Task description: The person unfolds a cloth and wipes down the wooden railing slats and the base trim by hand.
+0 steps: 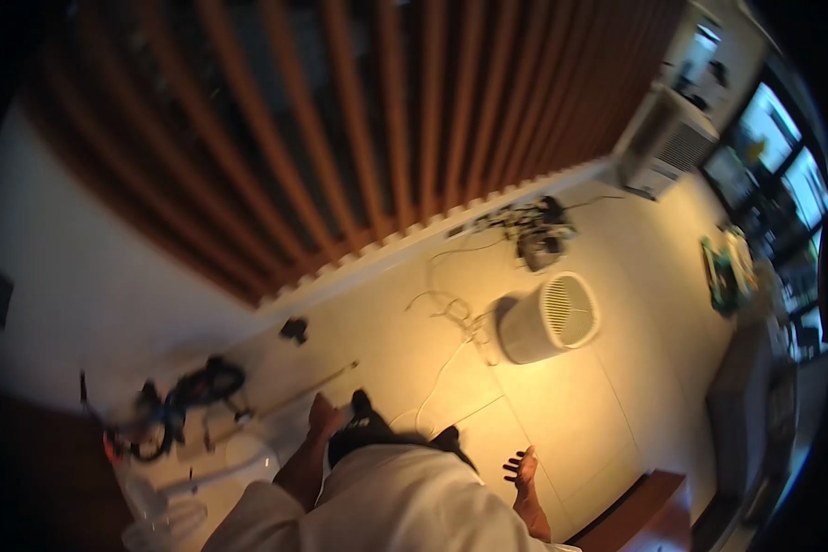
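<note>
My left hand (324, 416) hangs low beside my hip. Its fingers are blurred, and I cannot tell whether they are curled round anything. Just beyond it runs a thin stick (342, 373), with no clear sign of whether the hand touches it. On the other side my right hand (523, 466) is held out over the tiled floor, fingers spread and nothing in them. Ahead on the floor is a white cylinder (529, 324) with a ribbed round opening. A pale cable (444, 373) trails near it towards my feet.
Tangled wires and dark gear (538, 235) sit by the slatted wooden wall (396, 138). A small bicycle (179, 405) is at left. A brown wooden piece (639, 515) stands close on my right. Further off are a boxy white appliance (662, 143) and a person (711, 87).
</note>
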The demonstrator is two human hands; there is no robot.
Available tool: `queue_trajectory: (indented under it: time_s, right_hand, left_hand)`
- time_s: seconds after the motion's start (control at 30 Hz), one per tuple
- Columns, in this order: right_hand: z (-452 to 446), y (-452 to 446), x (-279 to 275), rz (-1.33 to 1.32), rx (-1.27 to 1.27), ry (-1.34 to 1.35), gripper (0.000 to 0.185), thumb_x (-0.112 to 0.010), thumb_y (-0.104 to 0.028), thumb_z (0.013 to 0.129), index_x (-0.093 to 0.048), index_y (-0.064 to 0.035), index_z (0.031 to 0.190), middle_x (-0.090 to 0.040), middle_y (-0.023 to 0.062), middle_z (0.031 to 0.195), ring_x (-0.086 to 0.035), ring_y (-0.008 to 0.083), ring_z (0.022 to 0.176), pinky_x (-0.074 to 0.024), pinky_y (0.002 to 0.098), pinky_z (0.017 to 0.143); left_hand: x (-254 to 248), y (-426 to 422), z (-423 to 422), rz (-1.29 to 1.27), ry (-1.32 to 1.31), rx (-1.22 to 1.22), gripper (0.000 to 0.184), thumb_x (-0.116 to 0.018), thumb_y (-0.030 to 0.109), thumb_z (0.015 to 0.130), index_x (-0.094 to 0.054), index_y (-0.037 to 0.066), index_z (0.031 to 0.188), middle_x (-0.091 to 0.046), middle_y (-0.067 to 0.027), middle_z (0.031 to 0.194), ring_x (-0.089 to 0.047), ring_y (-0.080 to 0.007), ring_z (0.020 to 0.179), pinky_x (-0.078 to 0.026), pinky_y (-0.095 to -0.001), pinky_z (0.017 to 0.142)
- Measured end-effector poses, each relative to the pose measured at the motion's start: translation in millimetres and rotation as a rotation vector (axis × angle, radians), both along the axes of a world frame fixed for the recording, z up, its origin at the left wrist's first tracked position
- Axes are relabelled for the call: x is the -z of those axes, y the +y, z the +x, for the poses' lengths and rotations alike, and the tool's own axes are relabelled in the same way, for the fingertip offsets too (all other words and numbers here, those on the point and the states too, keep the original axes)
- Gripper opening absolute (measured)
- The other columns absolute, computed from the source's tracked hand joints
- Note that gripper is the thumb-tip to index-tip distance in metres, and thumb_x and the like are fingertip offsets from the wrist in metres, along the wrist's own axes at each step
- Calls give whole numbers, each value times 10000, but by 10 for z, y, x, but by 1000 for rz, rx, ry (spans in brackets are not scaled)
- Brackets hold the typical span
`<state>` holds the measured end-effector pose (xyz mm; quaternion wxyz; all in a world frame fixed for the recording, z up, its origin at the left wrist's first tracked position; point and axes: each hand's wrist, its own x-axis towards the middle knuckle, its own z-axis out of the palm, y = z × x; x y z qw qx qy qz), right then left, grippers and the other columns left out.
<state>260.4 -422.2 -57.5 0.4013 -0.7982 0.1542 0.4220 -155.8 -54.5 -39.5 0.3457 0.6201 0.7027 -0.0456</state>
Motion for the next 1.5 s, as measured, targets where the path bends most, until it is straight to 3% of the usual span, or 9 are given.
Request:
queue_trajectory:
  time_s: [0.3, 0.37, 0.53, 0.67, 0.83, 0.9, 1.07, 1.3, 1.5]
  right_hand:
    - [-1228, 1419, -321, -72, -254, 1, 945, -438, -796, 862, -538, 79, 1202, -670, 276, 994, -716, 382, 758, -591, 500, 589]
    - [-1359, 1684, -312, -53, -423, 39, 962, -392, -802, 870, -549, 75, 1230, -662, 298, 1060, -709, 402, 871, -596, 530, 654]
    - [-1540, 2453, -285, 251, -721, -9, 927, -367, -838, 849, -562, 58, 985, -675, 207, 831, -690, 245, 684, -582, 379, 581]
    - [-1476, 3262, -322, -6, -735, -24, 1142, -397, -900, 771, -517, 112, 1288, -651, 321, 1095, -718, 405, 853, -591, 517, 634]
    - [-1373, 4317, -168, 82, -932, -111, 1036, -407, -851, 825, -530, 61, 1301, -661, 268, 1091, -719, 349, 848, -578, 462, 631]
    - [-1471, 4822, 1, 107, -957, -88, 971, -416, -820, 852, -553, 52, 1256, -674, 226, 1054, -719, 306, 811, -554, 369, 560]
    - [-1965, 6025, 911, 287, -1295, -61, 754, -474, -680, 931, -609, 2, 1221, -688, 177, 1025, -701, 246, 797, -553, 353, 667]
    - [-3275, 7373, 2445, 523, -1569, -91, 446, -512, -383, 1032, -622, 23, 1181, -698, 140, 954, -660, 183, 839, -529, 326, 753]
    - [-3624, 7681, 3545, 685, -1940, -398, 339, -566, -304, 989, -621, -25, 1174, -678, 230, 1032, -666, 387, 975, -523, 438, 836]
  left_hand:
    - [294, 496, -1678, -300, 79, -334, 739, -608, 129, 867, -232, -105, 1458, -503, -319, 1340, -575, -418, 1186, -517, -484, 970]
    - [108, 690, -1881, -354, 57, -417, 742, -596, 119, 871, -217, -109, 1466, -536, -332, 1301, -599, -423, 1152, -535, -483, 937]
    - [114, 900, -2540, -255, 41, -523, 710, -602, 119, 865, -258, -102, 1445, -605, -331, 1190, -642, -427, 1069, -556, -478, 879]
    - [147, 964, -2678, -181, 40, -621, 678, -614, 109, 853, -306, -92, 1421, -604, -343, 1179, -637, -435, 1077, -546, -487, 876]
    - [530, 751, -2774, -184, 28, -740, 657, -641, 116, 830, -357, -94, 1384, -598, -347, 1194, -643, -441, 1053, -540, -476, 873]
    - [1227, 501, -2906, 140, -76, -872, 660, -662, 138, 809, -386, -44, 1380, -680, -276, 981, -695, -377, 814, -557, -449, 769]
    - [815, 1441, -2540, 218, -100, -807, 585, -673, 174, 820, -438, -48, 1308, -698, -201, 827, -699, -354, 786, -551, -431, 759]
    - [3285, 2845, -2328, 53, -103, -549, 503, -605, 191, 851, -467, -32, 1280, -675, -277, 982, -665, -428, 926, -527, -505, 850]
    - [5036, 3902, -2238, 134, -109, -414, 515, -617, 173, 849, -457, -14, 1301, -621, -302, 1135, -640, -430, 1020, -532, -487, 873]
